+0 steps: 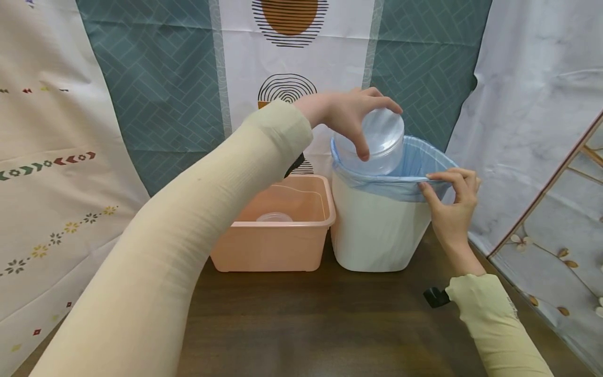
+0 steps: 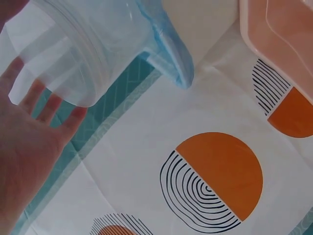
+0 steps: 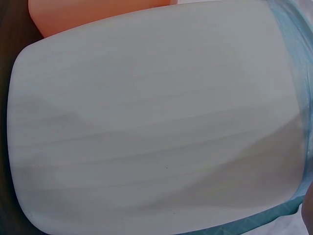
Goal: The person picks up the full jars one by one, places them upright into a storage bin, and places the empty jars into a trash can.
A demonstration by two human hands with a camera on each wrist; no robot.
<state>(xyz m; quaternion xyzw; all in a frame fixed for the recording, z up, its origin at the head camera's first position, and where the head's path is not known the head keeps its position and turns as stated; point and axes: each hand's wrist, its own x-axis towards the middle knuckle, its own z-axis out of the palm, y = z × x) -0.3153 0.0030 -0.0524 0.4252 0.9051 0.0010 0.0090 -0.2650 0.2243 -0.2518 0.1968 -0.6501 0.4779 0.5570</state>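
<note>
My left hand [image 1: 348, 115] grips a clear round plastic container [image 1: 383, 136] from above, thumb on the near side and fingers over the far side. The container is tilted, its lower part inside the mouth of a white trash bin [image 1: 381, 230]. A blue trash bag [image 1: 419, 157] lines that bin and folds over its rim. In the left wrist view, the left fingers [image 2: 51, 105] spread along the container's wall. My right hand [image 1: 454, 204] pinches the bag's folded edge at the bin's right rim, thumb outside. The right wrist view shows mostly the bin's white side [image 3: 156, 107].
Left of the bin stands a peach plastic tub [image 1: 273, 246], close beside it. Inside the tub lies a clear round plastic piece [image 1: 275, 217]. Both stand on a dark wooden table [image 1: 301, 319]. Patterned cloth [image 1: 160, 78] hangs behind and along the sides.
</note>
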